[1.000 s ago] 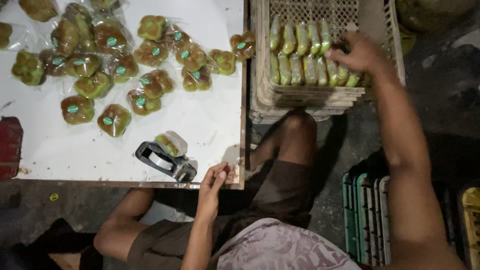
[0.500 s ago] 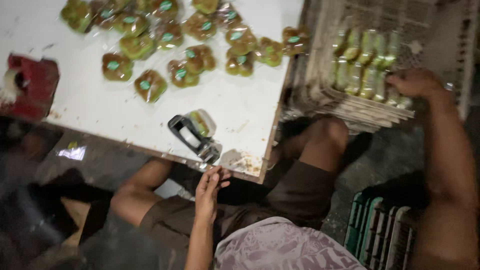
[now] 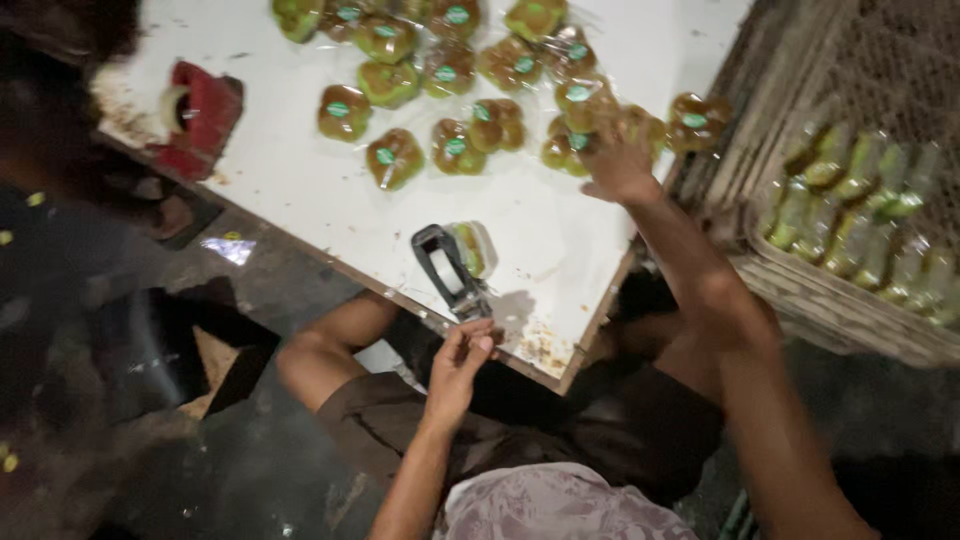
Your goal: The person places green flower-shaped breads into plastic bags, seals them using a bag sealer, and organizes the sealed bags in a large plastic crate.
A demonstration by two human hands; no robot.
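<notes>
a white tabletop [image 3: 300, 190] with a chipped near edge stood over a dark floor. the right hand [image 3: 620, 165] was laid, fingers spread, on clear-wrapped green and brown cakes [image 3: 585, 110] near the table's far right corner; a grasp could not be told through blur. they were judged light, soft and slippery, best lifted by the wrap's sides. the left hand [image 3: 460, 360] pinched the grey tape dispenser [image 3: 450, 270] at the near edge.
</notes>
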